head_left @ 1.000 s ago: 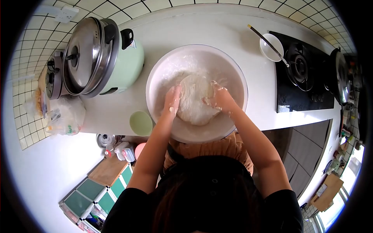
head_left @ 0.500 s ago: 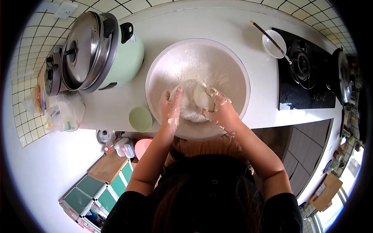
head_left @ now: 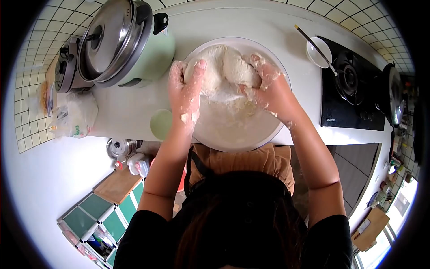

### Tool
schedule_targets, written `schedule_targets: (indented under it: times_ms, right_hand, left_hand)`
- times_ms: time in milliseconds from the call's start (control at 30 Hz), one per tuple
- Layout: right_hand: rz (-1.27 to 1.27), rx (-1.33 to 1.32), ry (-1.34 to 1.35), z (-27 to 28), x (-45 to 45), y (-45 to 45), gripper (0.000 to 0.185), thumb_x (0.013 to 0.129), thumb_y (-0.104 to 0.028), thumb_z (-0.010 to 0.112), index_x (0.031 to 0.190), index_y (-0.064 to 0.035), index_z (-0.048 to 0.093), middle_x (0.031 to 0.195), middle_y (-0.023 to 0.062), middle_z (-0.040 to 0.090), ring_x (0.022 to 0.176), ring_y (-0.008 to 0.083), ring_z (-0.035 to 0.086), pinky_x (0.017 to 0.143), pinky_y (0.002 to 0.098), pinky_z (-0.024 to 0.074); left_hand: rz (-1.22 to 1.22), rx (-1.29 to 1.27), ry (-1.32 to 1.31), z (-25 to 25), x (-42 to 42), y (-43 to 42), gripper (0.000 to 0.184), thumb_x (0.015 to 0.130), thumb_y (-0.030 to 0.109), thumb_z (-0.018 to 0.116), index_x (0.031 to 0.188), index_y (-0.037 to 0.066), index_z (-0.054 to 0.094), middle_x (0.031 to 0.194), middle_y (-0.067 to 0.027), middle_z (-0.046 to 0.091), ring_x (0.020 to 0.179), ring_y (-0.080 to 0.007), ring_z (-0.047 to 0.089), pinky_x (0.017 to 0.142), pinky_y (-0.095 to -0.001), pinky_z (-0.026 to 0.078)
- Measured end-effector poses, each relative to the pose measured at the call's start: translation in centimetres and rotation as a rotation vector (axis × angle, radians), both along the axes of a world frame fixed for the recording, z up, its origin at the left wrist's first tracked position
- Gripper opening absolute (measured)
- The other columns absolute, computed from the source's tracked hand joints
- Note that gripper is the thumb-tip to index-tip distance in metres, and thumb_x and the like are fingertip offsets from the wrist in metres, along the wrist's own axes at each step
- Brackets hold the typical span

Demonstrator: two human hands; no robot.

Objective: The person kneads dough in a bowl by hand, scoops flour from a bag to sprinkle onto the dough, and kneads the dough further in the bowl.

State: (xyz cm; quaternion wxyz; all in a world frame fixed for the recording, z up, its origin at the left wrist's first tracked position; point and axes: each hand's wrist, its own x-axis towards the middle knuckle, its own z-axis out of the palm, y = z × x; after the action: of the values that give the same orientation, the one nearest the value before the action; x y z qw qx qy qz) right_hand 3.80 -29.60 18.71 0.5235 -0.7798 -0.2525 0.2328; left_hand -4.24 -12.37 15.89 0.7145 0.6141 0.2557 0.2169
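Note:
A large pale mass of dough [head_left: 217,71] is lifted above the wide white basin [head_left: 251,139], folded, with floury patches on it. My left hand [head_left: 188,87] grips its left side, thumb at the front and fingers curled behind. On the right side my right hand [head_left: 266,83] has its fingers wrapped round a thick lobe of the dough. Sticky bits of dough cling to both hands and wrists. Loose flour and smears show on the basin's floor below.
A green bowl [head_left: 160,124] stands left of the basin. At the left are a big lidded pot [head_left: 152,56] and a plastic bag [head_left: 80,112]. A white bowl [head_left: 319,53] with a long utensil [head_left: 313,45] stands by the black stove [head_left: 333,112] at the right.
Both hands have closed on the dough and raised it toward the camera and the basin's far side. Its underside now hangs clear of the basin's floor.

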Motion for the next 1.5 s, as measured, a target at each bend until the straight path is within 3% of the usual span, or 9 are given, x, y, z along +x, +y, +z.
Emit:
schedule_targets:
  times_ms: [200, 300, 367, 533, 633, 733, 833, 1000, 1500]
  right_hand:
    - [0.052, -0.093, -0.437, -6.3, -0.4, -1.8, 0.05, 0.073, -0.007, 0.066, 0.122, -0.0067, 0.053, 0.123, 0.0164, 0.054, 0.112, 0.035, 0.051, 0.094, 0.0405, 0.0438]
    - [0.144, -0.238, -0.441, -10.5, -3.2, -3.9, 0.047, 0.074, -0.006, 0.064, 0.12, -0.0073, 0.055, 0.125, 0.0165, 0.053, 0.116, 0.0352, 0.049, 0.098, 0.0425, 0.042]
    - [0.183, -0.197, -0.377, -12.8, -5.2, -5.7, 0.045, 0.074, -0.005, 0.063, 0.119, -0.0065, 0.056, 0.123, 0.0167, 0.054, 0.114, 0.0356, 0.05, 0.096, 0.0419, 0.0429]
    - [0.185, -0.152, 0.165, -11.1, -6.9, -6.6, 0.046, 0.075, 0.004, 0.058, 0.12, -0.0005, 0.049, 0.106, 0.0176, 0.056, 0.095, 0.0297, 0.059, 0.081, 0.0334, 0.0482]
    - [0.021, -0.327, 0.272, -11.9, -5.0, -5.6, 0.048, 0.077, 0.0, 0.059, 0.123, 0.0011, 0.046, 0.114, 0.0189, 0.054, 0.088, 0.0333, 0.061, 0.078, 0.036, 0.0492]
    - [-0.052, -0.468, -0.214, -12.7, -4.5, -3.7, 0.063, 0.072, -0.008, 0.062, 0.13, 0.0042, 0.039, 0.123, 0.0244, 0.049, 0.114, 0.0371, 0.047, 0.097, 0.0421, 0.0379]
    - [-0.055, -0.399, -0.518, -12.5, -2.6, -1.2, 0.067, 0.069, -0.01, 0.059, 0.133, 0.0024, 0.039, 0.131, 0.0243, 0.045, 0.127, 0.0388, 0.036, 0.107, 0.046, 0.0283]
    - [-0.176, 0.006, -0.14, -16.5, -1.8, 0.3, 0.061, 0.07, -0.015, 0.055, 0.13, -0.0068, 0.049, 0.136, 0.0189, 0.043, 0.13, 0.0401, 0.033, 0.109, 0.0473, 0.0233]
    - [-0.201, -0.534, -0.556, -19.1, 1.2, 3.1, 0.059, 0.07, -0.041, 0.06, 0.122, -0.0134, 0.055, 0.116, 0.0134, 0.054, 0.109, 0.0353, 0.046, 0.094, 0.0507, 0.0342]
  left_hand:
    - [-0.035, 0.185, -0.204, -4.2, 0.1, -0.2, 0.037, 0.082, 0.004, 0.066, 0.11, 0.004, 0.04, 0.09, -0.002, 0.049, 0.081, -0.0097, 0.05, 0.073, -0.0242, 0.044]
    - [-0.253, 0.127, 0.029, -7.3, -3.0, -0.7, 0.048, 0.083, 0.009, 0.065, 0.127, 0.003, 0.045, 0.103, -0.0112, 0.059, 0.094, -0.0175, 0.056, 0.082, -0.0283, 0.044]
    - [-0.369, 0.504, 0.155, -9.0, -5.6, -0.8, 0.043, 0.083, 0.012, 0.066, 0.122, 0.002, 0.052, 0.105, -0.0145, 0.062, 0.097, -0.0243, 0.058, 0.087, -0.0325, 0.043]
    - [-0.515, 0.754, 0.224, -7.9, -8.1, -1.6, 0.036, 0.083, 0.014, 0.063, 0.118, 0.005, 0.056, 0.104, -0.0146, 0.062, 0.104, -0.0325, 0.054, 0.09, -0.0382, 0.042]
    - [-0.501, 0.877, 0.371, -7.8, -6.5, -1.8, 0.035, 0.085, 0.017, 0.06, 0.119, 0.007, 0.056, 0.105, -0.0161, 0.061, 0.106, -0.035, 0.052, 0.094, -0.0453, 0.039]
    - [-0.346, 1.374, 0.293, -9.0, -3.4, -1.8, 0.037, 0.087, 0.021, 0.056, 0.121, 0.008, 0.056, 0.108, -0.0187, 0.057, 0.112, -0.0384, 0.048, 0.099, -0.0517, 0.033]
    - [-0.32, 1.464, 0.288, -10.5, -0.6, -1.8, 0.039, 0.089, 0.027, 0.052, 0.123, 0.009, 0.055, 0.119, -0.0225, 0.053, 0.119, -0.0422, 0.042, 0.102, -0.0541, 0.029]
    - [-0.393, 1.103, 0.327, -12.4, 2.5, -1.4, 0.044, 0.092, 0.034, 0.045, 0.128, 0.009, 0.05, 0.133, -0.0192, 0.046, 0.126, -0.0379, 0.039, 0.103, -0.0515, 0.03]
    - [-0.323, 1.191, 0.376, -17.6, 2.7, -0.7, 0.047, 0.085, 0.033, 0.048, 0.127, 0.012, 0.048, 0.123, -0.0093, 0.053, 0.114, -0.0305, 0.046, 0.099, -0.0475, 0.029]
